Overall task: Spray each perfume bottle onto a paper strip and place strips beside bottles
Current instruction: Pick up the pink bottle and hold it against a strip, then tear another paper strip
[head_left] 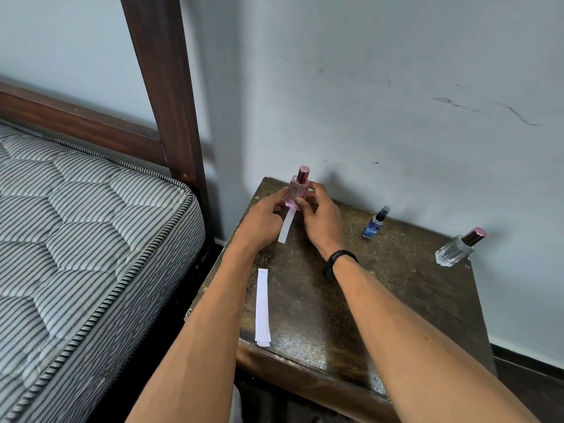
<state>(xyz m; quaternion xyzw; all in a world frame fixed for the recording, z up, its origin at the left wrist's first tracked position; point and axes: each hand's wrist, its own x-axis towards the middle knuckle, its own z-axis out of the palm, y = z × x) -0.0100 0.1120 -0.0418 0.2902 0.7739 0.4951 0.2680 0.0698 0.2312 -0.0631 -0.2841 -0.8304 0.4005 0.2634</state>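
pink perfume bottle (295, 193) stands upright just above centre of the frame, at the far left corner of the table (381, 285), its cap (304, 173) on. the right hand (322, 213) curls round its right side, grasping it. the left hand (264, 216) meets its left side and seems to pinch the top of a paper strip (284, 228) that hangs below the bottle. the first spray looks to be in preparation. next, i judge, the cap must come off and the nozzle be aimed at the strip. spare strips (262, 306) lie lower centre. the blue bottle (374, 224) and clear bottle (456, 251) wait at right, no strip beside them.
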